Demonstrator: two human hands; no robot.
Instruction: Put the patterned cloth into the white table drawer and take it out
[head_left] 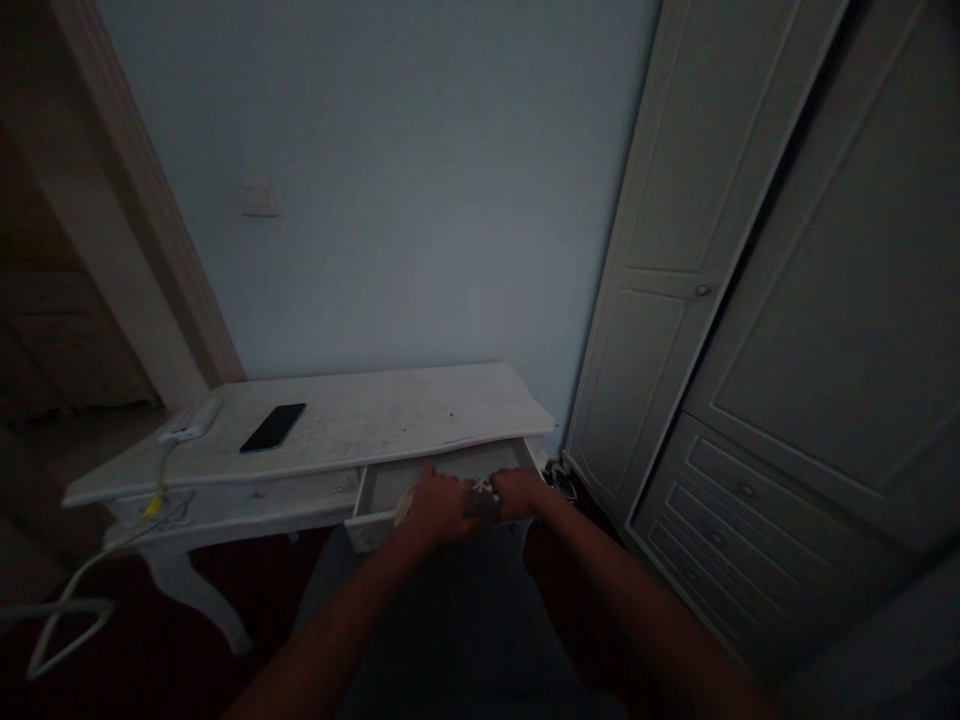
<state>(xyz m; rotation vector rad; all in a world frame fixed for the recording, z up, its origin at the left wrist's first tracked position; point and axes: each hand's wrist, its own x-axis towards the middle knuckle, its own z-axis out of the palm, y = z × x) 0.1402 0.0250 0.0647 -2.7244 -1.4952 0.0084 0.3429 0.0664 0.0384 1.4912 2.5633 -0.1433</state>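
Over the pulled-out drawer [390,490] of a white table, both my hands are close together. My left hand [439,505] is closed on a small grey item with a white pattern [482,500], which looks like soft cloth. From the other side my right hand [516,490] grips the same item, fingers curled round its edge. A pale piece [403,506] shows beside my left hand; whether it belongs to the grey item I cannot tell. The dim light and my hands hide part of the drawer's inside.
On the white table [397,400] lie a dark phone [274,428] and a white device [191,420] with a cable [82,590] hanging off the left side. A wardrobe [652,300] with drawers stands at the right. Dark objects [561,480] sit on the floor beside the table.
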